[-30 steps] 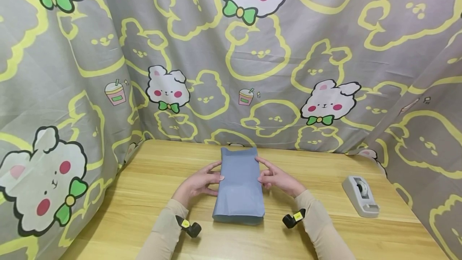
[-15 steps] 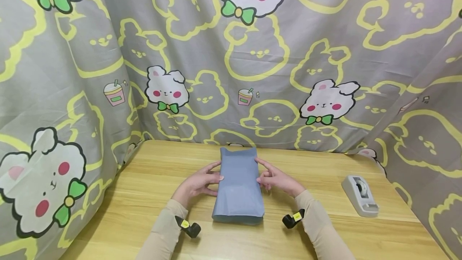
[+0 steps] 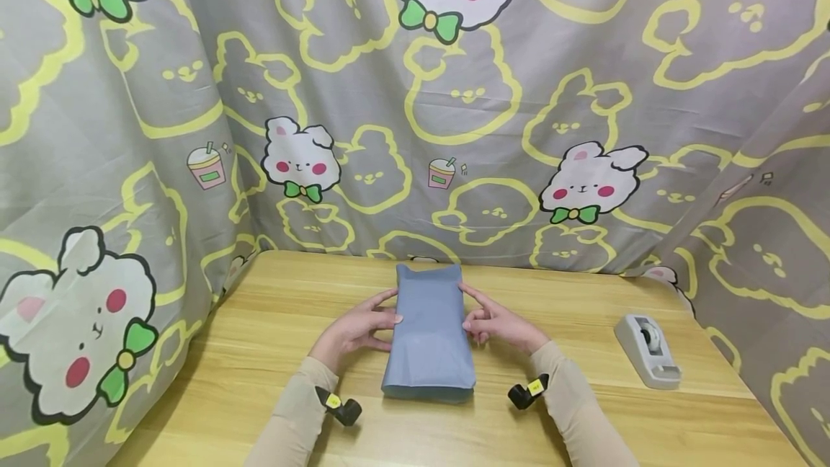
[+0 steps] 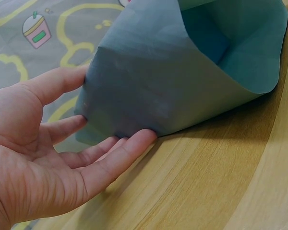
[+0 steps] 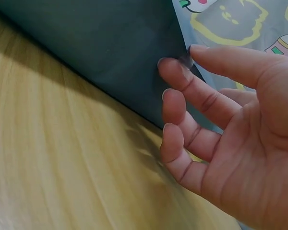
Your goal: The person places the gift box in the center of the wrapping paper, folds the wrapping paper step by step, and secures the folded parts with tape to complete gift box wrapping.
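A blue-grey paper package [image 3: 433,337] lies lengthwise on the table, its near end open like a tube. Through that open end, the left wrist view shows a brighter blue surface [image 4: 204,36] inside the paper [image 4: 139,72]. My left hand [image 3: 355,326] rests against the package's left side, fingers spread, with fingertips touching the paper and the table-level edge. On the opposite side my right hand [image 3: 502,323] touches the right edge with an extended finger and the thumb. The other right fingers [image 5: 173,105] are loosely bent beside the paper.
A grey tape dispenser [image 3: 648,352] with a roll stands at the right of the wooden table [image 3: 259,395]. A patterned curtain [image 3: 363,92] hangs along the back and both sides. Small black cameras [image 3: 344,411] are strapped to both wrists.
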Tool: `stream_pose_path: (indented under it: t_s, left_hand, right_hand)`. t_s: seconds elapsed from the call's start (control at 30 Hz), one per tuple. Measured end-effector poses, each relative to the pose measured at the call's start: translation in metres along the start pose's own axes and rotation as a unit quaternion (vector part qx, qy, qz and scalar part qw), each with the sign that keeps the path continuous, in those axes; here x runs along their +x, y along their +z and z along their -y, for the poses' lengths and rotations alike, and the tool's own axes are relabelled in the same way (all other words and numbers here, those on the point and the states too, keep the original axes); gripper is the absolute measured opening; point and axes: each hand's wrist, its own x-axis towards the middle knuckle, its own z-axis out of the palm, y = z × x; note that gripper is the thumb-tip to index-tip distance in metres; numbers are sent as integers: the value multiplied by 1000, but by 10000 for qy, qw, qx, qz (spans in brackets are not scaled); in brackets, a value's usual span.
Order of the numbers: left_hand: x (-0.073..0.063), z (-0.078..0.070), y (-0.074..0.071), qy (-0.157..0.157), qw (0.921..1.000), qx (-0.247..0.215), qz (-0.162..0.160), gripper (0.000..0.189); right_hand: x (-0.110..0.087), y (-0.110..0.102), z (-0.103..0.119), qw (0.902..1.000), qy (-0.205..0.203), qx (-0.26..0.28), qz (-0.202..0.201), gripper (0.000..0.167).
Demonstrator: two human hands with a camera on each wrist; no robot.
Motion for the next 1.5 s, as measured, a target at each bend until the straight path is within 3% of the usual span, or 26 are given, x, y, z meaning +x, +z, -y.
stream_pose_path:
  t_s: [0.2, 0.6, 0.7, 0.83, 0.9, 1.17, 1.5]
  left_hand:
    - [0, -1, -1, 10, 10000, 27, -60, 79]
    - [-2, 2, -2, 31, 9999, 109, -54, 78]
    - [-2, 2, -1, 16, 9999, 111, -78, 78]
    - [-3, 1, 0, -3, 9999, 113, -109, 78]
    - [-2, 1, 1, -2, 9999, 111, -108, 78]
    - [-1, 0, 2, -5, 9998, 125, -130, 78]
    - [-1, -1, 3, -19, 9998, 151, -136, 78]
  right_hand:
    - [3, 1, -5, 9996, -12, 280, -43, 92]
    - [3, 2, -8, 9993, 168, 320, -126, 92]
    - [3, 2, -8, 9994, 163, 153, -272, 80]
    - [3, 2, -9, 9987, 134, -201, -448, 35]
    - [2, 2, -9, 9981, 131, -380, -464, 24]
    - [1, -1, -11, 9975, 93, -686, -160, 31]
    - [1, 2, -7, 9951, 9, -987, 39, 22]
